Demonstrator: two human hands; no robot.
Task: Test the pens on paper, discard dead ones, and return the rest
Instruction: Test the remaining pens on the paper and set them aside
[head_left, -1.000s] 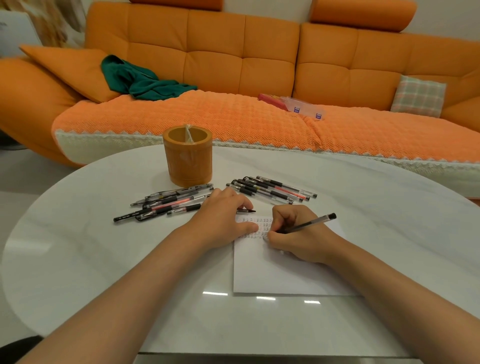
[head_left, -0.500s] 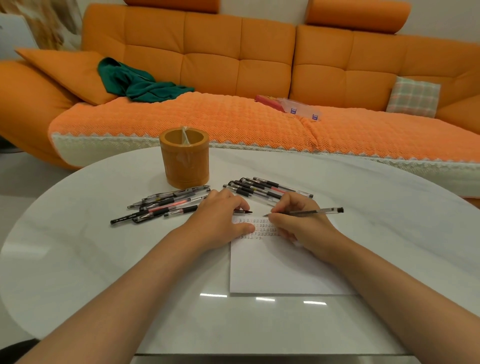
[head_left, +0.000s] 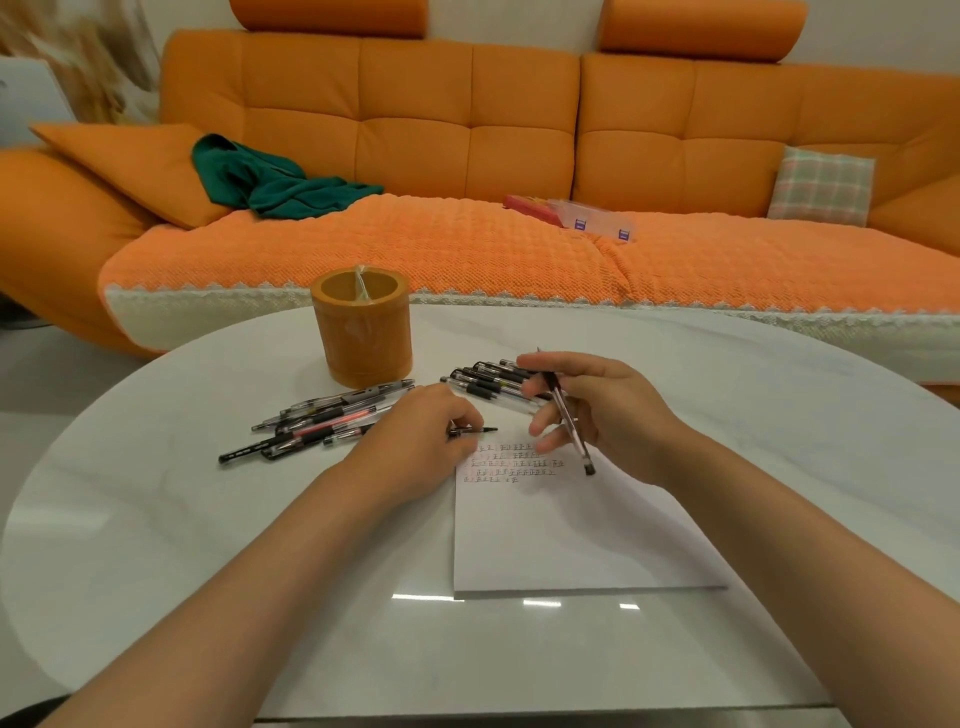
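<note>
A white sheet of paper (head_left: 566, 540) lies on the round white table (head_left: 208, 545), with rows of small test marks near its top edge. My right hand (head_left: 602, 410) hovers above those marks and holds a clear pen (head_left: 569, 421) between its fingers, tip pointing away, back end down toward the paper. My left hand (head_left: 421, 441) rests at the paper's top left corner and pinches a black pen cap (head_left: 480, 430). One pile of pens (head_left: 322, 421) lies left of it. A second pile of pens (head_left: 488, 382) lies behind my right hand, partly hidden.
An orange cylindrical pen holder (head_left: 363, 332) stands behind the pens with one thin item inside. An orange sofa (head_left: 467, 156) runs behind the table, carrying a green cloth (head_left: 260, 179), a plaid cushion (head_left: 821, 184) and a clear plastic case (head_left: 592, 215).
My right hand stopped writing, lifted off the paper and turned the pen so its tip points away. My left hand stayed at the paper's corner.
</note>
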